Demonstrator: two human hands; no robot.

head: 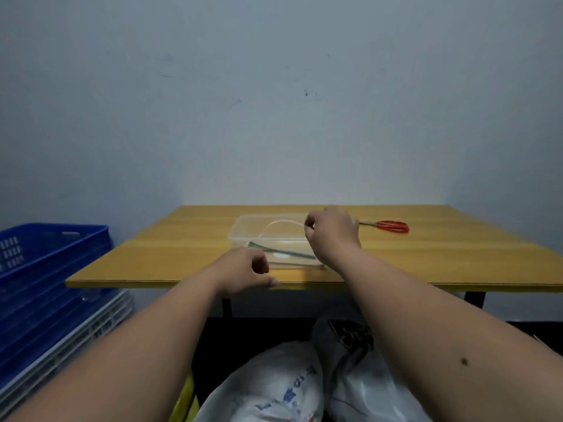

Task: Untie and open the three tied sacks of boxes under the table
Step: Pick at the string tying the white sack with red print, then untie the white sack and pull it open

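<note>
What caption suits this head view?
Right hand pinches a pale string over a clear plastic container; left hand hovers, sacks wait below.

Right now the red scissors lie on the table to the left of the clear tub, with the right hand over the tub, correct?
Not quite. The scissors lie to the right of the tub, not the left, as the head view shows. The rest holds: they are on the table, and the right hand is over the tub.
</note>
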